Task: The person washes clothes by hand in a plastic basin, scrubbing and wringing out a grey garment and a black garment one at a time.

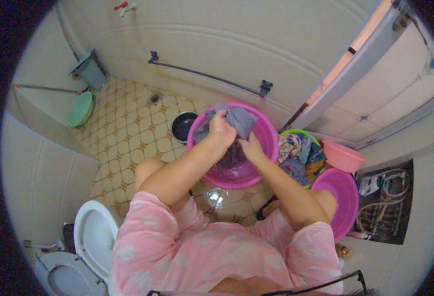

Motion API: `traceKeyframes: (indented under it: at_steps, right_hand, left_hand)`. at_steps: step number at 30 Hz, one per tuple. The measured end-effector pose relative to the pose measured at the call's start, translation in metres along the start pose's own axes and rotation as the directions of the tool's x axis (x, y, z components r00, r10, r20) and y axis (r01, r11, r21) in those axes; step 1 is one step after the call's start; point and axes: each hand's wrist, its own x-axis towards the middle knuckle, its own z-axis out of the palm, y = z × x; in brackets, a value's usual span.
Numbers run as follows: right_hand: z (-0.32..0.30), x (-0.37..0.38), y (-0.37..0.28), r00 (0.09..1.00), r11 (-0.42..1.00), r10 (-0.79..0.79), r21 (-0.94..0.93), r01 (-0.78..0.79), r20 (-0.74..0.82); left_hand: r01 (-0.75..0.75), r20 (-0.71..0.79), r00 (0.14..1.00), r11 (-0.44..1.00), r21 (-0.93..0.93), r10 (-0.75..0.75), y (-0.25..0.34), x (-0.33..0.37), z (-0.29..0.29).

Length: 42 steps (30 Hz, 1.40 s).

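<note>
A large pink basin [274, 129] stands on the tiled floor in front of me, with some water in its bottom. Over it I hold a wet grey cloth garment [240, 120], bunched up, its lower part hanging dark into the basin. My left hand [222, 129] is closed round the upper left of the cloth. On the right side, my right hand [251, 147] grips the same cloth lower down. The fingertips of both hands are partly hidden by the folds.
A green basin of clothes [295, 153] stands right of the pink one, near a salmon basin [344, 156] and another pink basin [344, 197]. A dark-lined bowl [183, 127] sits left. A toilet [94, 232] is at lower left, a wall rail [207, 75] ahead.
</note>
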Motion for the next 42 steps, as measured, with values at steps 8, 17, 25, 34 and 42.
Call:
traceKeyframes:
  at_steps: [8, 17, 25, 34, 42]
  right_hand:
    - [-0.045, 0.043, -0.016, 0.990, 0.978, 0.130, 0.169, -0.119, -0.055]
    - [0.012, 0.029, 0.005, 0.971, 0.967, -0.003, 0.249, -0.058, 0.240]
    - [-0.051, 0.039, -0.035, 0.991, 0.976, 0.122, -0.172, -0.131, -0.061]
    - [-0.081, 0.041, -0.066, 0.986, 0.972, 0.086, 0.230, -0.052, -0.141]
    - [-0.064, 0.023, -0.100, 0.997, 0.776, -0.004, 0.628, -0.050, 0.083]
  left_hand:
    - [-0.013, 0.099, 0.995, 0.998, -0.056, 0.018, 0.031, -0.004, -0.004]
    - [0.018, 0.151, 0.988, 0.996, -0.090, -0.004, 0.034, -0.013, 0.002]
    - [-0.083, 0.216, 0.973, 0.996, 0.010, 0.079, 0.068, 0.022, -0.027]
    - [-0.306, 0.219, 0.943, -0.398, 0.865, -0.250, 0.071, 0.014, -0.051]
    - [-0.605, 0.595, 0.783, 0.001, 0.797, -0.182, 0.019, -0.018, -0.002]
